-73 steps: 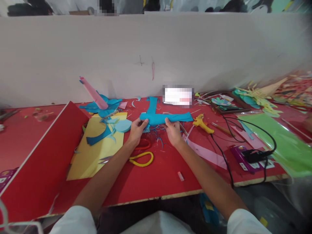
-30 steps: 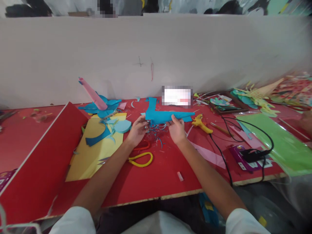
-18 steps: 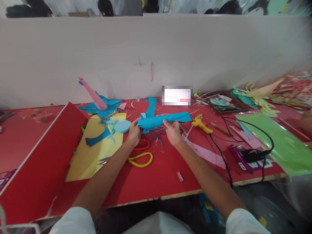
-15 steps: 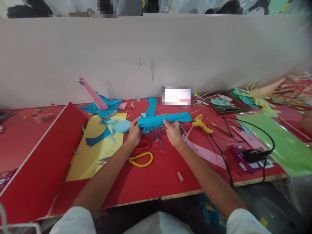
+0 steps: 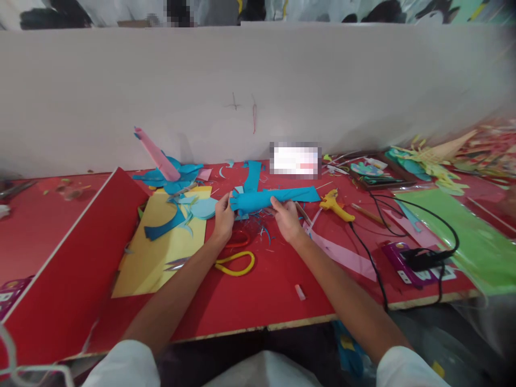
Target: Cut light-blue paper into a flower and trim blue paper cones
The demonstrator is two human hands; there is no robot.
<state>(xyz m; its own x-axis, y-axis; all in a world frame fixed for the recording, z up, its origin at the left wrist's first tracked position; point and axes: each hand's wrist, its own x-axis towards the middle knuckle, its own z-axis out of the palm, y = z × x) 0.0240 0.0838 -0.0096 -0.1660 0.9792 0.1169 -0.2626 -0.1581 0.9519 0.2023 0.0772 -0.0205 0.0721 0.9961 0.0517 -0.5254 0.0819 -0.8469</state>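
A long blue paper strip [image 5: 253,201], partly rolled, stretches between my two hands just above the red table. My left hand [image 5: 224,216] grips its left end, where the edge looks cut into small tabs. Thumb on top, my right hand [image 5: 285,217] holds the strip near its middle, and a flat tail [image 5: 304,193] runs on to the right. Behind it lies another blue strip [image 5: 253,174]. Under the hands are blue paper scraps [image 5: 264,234]. Scissors with yellow handles [image 5: 237,264] lie by my left forearm, which partly covers them.
Right of my hands are a yellow glue gun [image 5: 336,206], a pink strip [image 5: 346,256] and a purple power box [image 5: 403,263] with black cables. To the left are yellow sheets [image 5: 141,263], a blue paper flower with a pink stem [image 5: 159,158] and a red board [image 5: 76,263]. A white wall [image 5: 181,70] stands behind.
The blue strip has turned a little in my hands, so the tabbed left end shows more clearly and its left part looks rounder. The whole view has shifted slightly.
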